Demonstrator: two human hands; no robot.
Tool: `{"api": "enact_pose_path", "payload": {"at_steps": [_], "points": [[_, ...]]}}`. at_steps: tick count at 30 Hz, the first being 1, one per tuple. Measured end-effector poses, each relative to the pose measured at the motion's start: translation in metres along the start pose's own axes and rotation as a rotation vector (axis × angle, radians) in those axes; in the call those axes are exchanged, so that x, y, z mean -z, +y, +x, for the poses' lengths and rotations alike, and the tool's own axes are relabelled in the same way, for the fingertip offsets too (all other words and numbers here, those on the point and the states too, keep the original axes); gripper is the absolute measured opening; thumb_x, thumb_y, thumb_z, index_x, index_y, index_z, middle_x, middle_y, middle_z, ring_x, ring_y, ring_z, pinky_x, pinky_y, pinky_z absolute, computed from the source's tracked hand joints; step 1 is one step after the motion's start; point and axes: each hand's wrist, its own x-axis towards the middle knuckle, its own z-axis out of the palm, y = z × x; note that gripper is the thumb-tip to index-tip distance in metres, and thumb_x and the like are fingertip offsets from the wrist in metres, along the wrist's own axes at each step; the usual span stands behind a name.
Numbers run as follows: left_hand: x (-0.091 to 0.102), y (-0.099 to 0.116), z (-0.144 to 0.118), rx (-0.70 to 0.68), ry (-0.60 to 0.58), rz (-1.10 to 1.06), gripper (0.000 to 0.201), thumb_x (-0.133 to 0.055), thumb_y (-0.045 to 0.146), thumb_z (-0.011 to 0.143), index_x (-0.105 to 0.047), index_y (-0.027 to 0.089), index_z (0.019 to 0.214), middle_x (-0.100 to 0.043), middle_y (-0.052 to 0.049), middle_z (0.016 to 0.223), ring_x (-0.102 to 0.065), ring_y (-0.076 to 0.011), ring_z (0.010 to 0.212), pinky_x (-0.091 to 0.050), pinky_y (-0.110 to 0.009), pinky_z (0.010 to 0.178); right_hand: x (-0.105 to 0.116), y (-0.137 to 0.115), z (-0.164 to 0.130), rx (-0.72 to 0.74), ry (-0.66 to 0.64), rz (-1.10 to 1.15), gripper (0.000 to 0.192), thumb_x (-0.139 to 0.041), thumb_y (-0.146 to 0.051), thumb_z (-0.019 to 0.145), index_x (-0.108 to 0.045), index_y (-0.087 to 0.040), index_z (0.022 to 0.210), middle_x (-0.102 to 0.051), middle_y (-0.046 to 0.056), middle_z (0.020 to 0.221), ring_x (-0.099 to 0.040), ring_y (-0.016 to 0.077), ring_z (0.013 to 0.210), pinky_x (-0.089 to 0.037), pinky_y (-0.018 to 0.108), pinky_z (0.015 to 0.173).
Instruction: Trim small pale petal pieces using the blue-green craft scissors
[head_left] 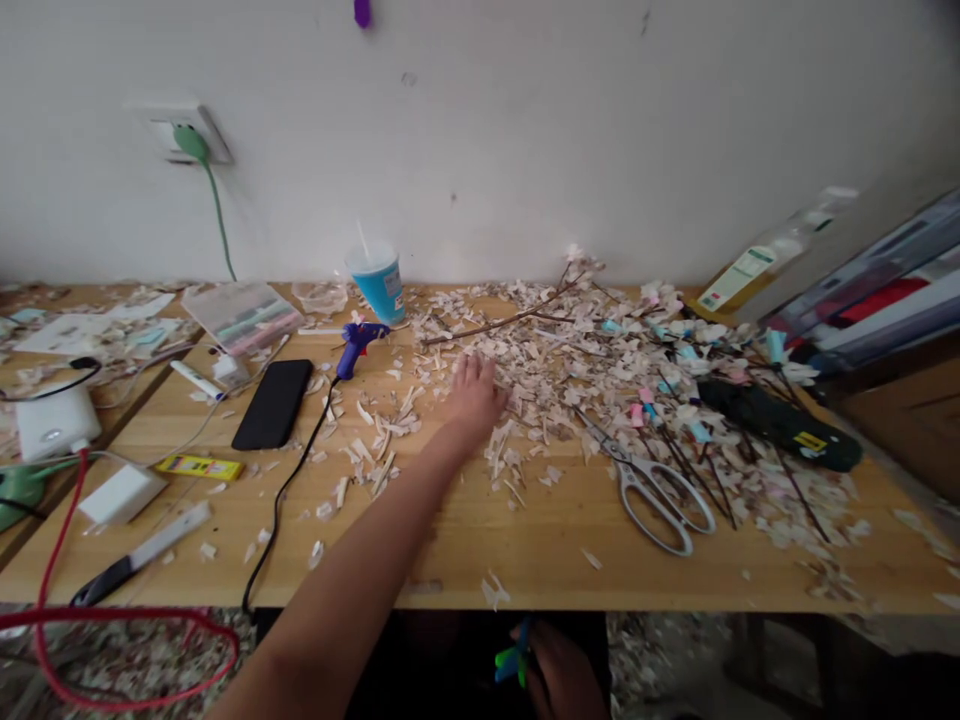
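Note:
My left hand (474, 398) reaches forward onto the wooden table, its fingers stretched out flat at the near edge of a spread of pale papery flakes (525, 360). Just beyond its fingertips lies a thin brown twig (517, 322). Low in the view, below the table edge, my right hand (566, 672) is closed around a small blue and green thing (513, 662) whose kind I cannot make out. Metal scissors (654, 490) rest to the right of my left hand. A blue glue gun (358, 348) lies to its left.
A blue cup (377, 280) with a straw stands by the wall. Left are a black phone (274, 403), a yellow box (200, 467), a knife (142, 553) and a red cable (56, 560). On the right are a tilted bottle (757, 265), a dark green bundle (780, 425) and flowered twigs (694, 460).

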Motion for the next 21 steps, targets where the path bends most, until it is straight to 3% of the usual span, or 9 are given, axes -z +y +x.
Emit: {"api": "enact_pose_path", "payload": {"at_steps": [2, 4, 10, 13, 16, 21], "points": [[-0.005, -0.003, 0.007, -0.024, -0.111, -0.097, 0.029, -0.057, 0.018, 0.084, -0.064, 0.016, 0.112, -0.06, -0.014, 0.129, -0.05, -0.0267, 0.125, -0.037, -0.044, 0.107, -0.006, 0.003, -0.004, 0.006, 0.002, -0.014, 0.03, -0.042, -0.028, 0.092, -0.058, -0.023, 0.117, -0.073, 0.005, 0.102, -0.07, 0.0196, 0.092, -0.056, 0.025, 0.079], [-0.004, -0.004, 0.018, -0.036, -0.145, -0.19, 0.028, -0.046, 0.015, 0.088, -0.066, 0.016, 0.107, -0.069, -0.009, 0.112, -0.062, -0.0214, 0.107, -0.047, -0.037, 0.097, -0.013, 0.005, -0.009, 0.003, 0.056, -0.051, 0.031, -0.037, -0.03, 0.094, -0.058, -0.022, 0.115, -0.073, 0.006, 0.1, -0.071, 0.0198, 0.09, -0.056, 0.026, 0.078], [0.03, -0.015, 0.054, 0.02, 0.015, -0.576, 0.055, -0.04, 0.0, 0.078, -0.052, 0.012, 0.13, -0.068, -0.012, 0.114, -0.064, -0.0179, 0.103, -0.05, -0.032, 0.089, -0.014, 0.004, -0.009, 0.002, 0.103, -0.102, 0.031, -0.037, -0.033, 0.094, -0.06, -0.022, 0.113, -0.074, 0.005, 0.098, -0.07, 0.0193, 0.088, -0.055, 0.026, 0.077], [0.042, -0.021, 0.054, 0.105, 0.045, -0.445, 0.048, -0.044, 0.004, 0.079, -0.058, 0.013, 0.123, -0.072, -0.011, 0.098, -0.067, -0.0209, 0.093, -0.052, -0.034, 0.084, -0.009, 0.003, -0.004, 0.015, 0.091, -0.088, 0.03, -0.038, -0.033, 0.094, -0.059, -0.022, 0.111, -0.074, 0.005, 0.097, -0.07, 0.0183, 0.086, -0.054, 0.024, 0.076], [0.043, -0.016, 0.046, 0.064, 0.022, -0.22, 0.043, -0.048, 0.011, 0.082, -0.061, 0.019, 0.122, -0.073, -0.008, 0.095, -0.066, -0.0217, 0.089, -0.05, -0.035, 0.084, -0.01, 0.003, -0.002, 0.013, 0.061, -0.067, 0.031, -0.037, -0.031, 0.093, -0.06, -0.022, 0.111, -0.073, 0.006, 0.098, -0.07, 0.0188, 0.088, -0.054, 0.025, 0.078], [0.038, 0.004, 0.043, 0.014, 0.023, -0.072, 0.047, -0.045, 0.029, 0.092, -0.045, 0.022, 0.139, -0.071, -0.006, 0.082, -0.066, -0.0188, 0.074, -0.048, -0.03, 0.076, -0.016, 0.005, -0.007, -0.022, 0.044, -0.056, 0.031, -0.038, -0.031, 0.092, -0.06, -0.023, 0.112, -0.073, 0.006, 0.101, -0.069, 0.02, 0.091, -0.054, 0.027, 0.079]]}}
